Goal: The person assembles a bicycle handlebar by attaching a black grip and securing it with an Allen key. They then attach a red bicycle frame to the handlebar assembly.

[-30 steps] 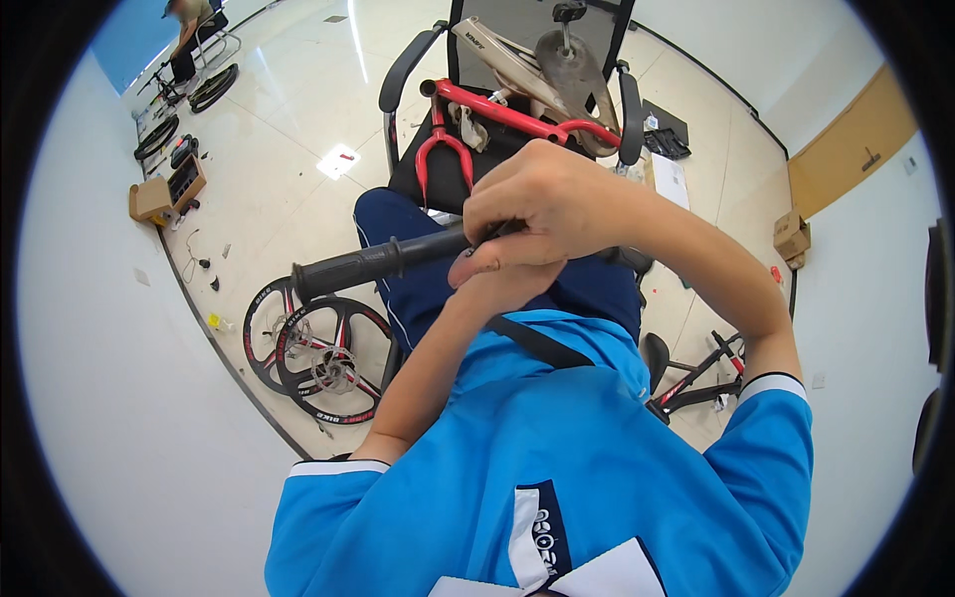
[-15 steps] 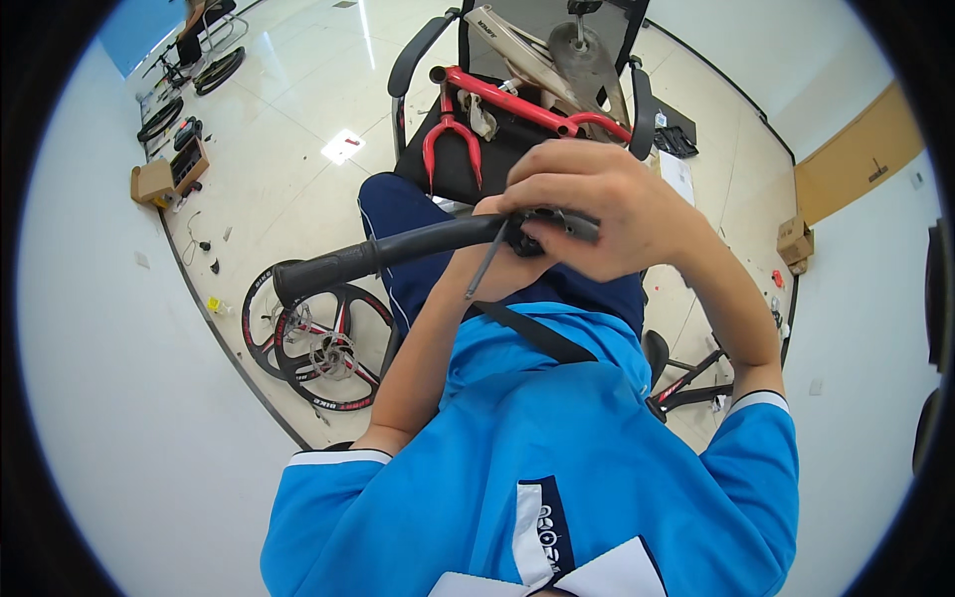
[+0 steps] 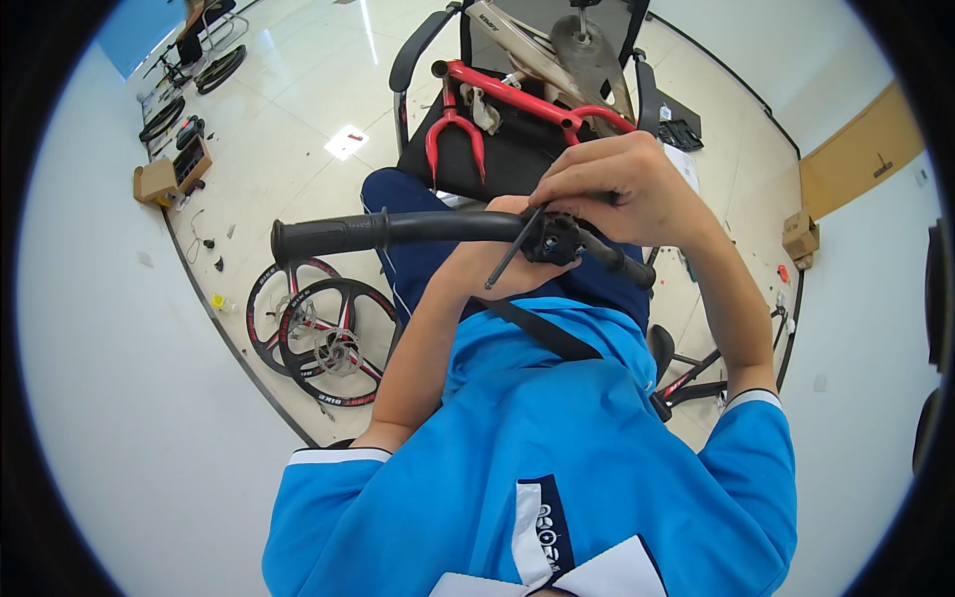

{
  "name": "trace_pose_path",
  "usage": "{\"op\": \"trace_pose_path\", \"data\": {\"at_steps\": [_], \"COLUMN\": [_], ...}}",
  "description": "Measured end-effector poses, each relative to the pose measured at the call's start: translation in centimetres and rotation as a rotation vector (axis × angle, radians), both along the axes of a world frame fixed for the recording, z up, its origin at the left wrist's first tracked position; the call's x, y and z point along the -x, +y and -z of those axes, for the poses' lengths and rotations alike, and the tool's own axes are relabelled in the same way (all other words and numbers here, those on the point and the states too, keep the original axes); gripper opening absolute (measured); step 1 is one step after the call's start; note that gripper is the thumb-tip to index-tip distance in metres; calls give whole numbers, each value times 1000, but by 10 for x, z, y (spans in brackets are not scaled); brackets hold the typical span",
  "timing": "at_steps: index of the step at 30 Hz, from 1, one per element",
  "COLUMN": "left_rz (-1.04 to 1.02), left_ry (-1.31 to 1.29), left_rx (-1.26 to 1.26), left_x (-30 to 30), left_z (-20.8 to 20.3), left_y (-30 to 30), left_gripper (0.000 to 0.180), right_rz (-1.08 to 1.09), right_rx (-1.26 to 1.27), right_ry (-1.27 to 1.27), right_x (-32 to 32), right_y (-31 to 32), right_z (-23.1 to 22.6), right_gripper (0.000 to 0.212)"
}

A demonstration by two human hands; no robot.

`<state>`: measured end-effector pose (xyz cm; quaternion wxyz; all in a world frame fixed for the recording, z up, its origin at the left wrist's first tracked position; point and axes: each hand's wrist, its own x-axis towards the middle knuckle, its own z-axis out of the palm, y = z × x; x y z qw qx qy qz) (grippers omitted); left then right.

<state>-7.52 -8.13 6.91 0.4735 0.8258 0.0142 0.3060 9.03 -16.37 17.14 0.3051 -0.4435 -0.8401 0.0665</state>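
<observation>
A black bicycle handlebar (image 3: 438,228) lies across my lap, nearly level, with a grip at each end. At its middle sits the black stem clamp (image 3: 554,240), its bolt heads facing up. My left hand (image 3: 494,269) is closed around the clamp area from below; its fingers are mostly hidden behind the bar. Above the clamp, my right hand (image 3: 622,189) pinches a thin dark hex key (image 3: 514,249) at its upper end. The long arm of the key slants down and left across the bar. Whether its hidden end touches a bolt I cannot tell.
A black chair (image 3: 438,154) ahead carries a red bike frame with fork (image 3: 507,97) and a pale frame (image 3: 517,45). Two wheels (image 3: 333,343) lie at left on the floor. An open cardboard box (image 3: 159,182) stands by the left wall; a dark bike part (image 3: 686,383) lies at right.
The handlebar has turned, so its right grip and the clamp's bolts now show. My right hand has moved up and right, and the hex key has shifted right with it.
</observation>
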Motion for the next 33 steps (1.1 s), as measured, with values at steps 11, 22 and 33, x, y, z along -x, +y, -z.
{"op": "trace_pose_path", "data": {"at_steps": [11,22,33], "left_rz": [-180,-31,-32], "left_ry": [-173,-80,-21], "left_rx": [200,104,111], "left_x": [-12,-3,-1], "left_z": [35,6,6], "left_y": [-2,-2,-4], "left_gripper": [28,24,24], "right_rz": [26,33,-5], "right_rx": [12,199,120], "right_ry": [216,357,188], "right_x": [-3,1,-6], "right_y": [-14,-13,-13], "right_z": [-14,19,13], "right_gripper": [17,26,30]}}
